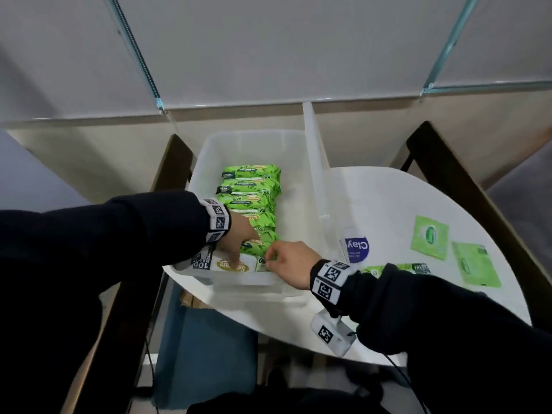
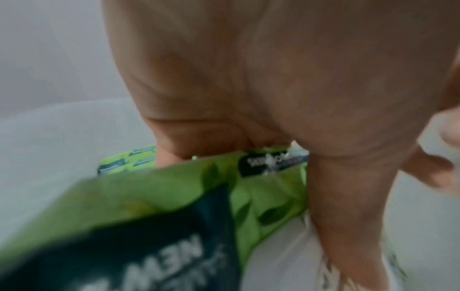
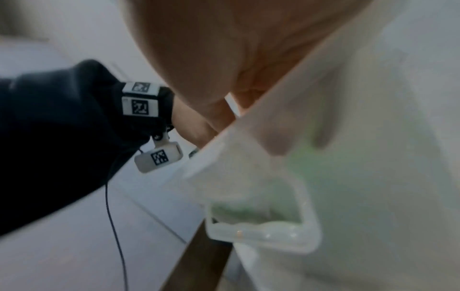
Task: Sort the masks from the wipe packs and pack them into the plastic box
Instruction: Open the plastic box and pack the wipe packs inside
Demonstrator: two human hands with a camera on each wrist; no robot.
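On the round white table [image 1: 388, 204], the clear plastic box [image 1: 206, 156] is seen with its lid [image 1: 313, 150] stood upright along the right wall, between the box and the flat green sachets [image 1: 430, 237] (a blue-labelled packet [image 1: 357, 246] lies nearer). A row of green wipe packs [image 1: 254, 201] is stood on edge inside. The nearest pack [image 1: 230, 262] is pressed by the left hand [image 1: 236, 237] with fingers extended, while its right end is pinched by the right hand [image 1: 289, 264].
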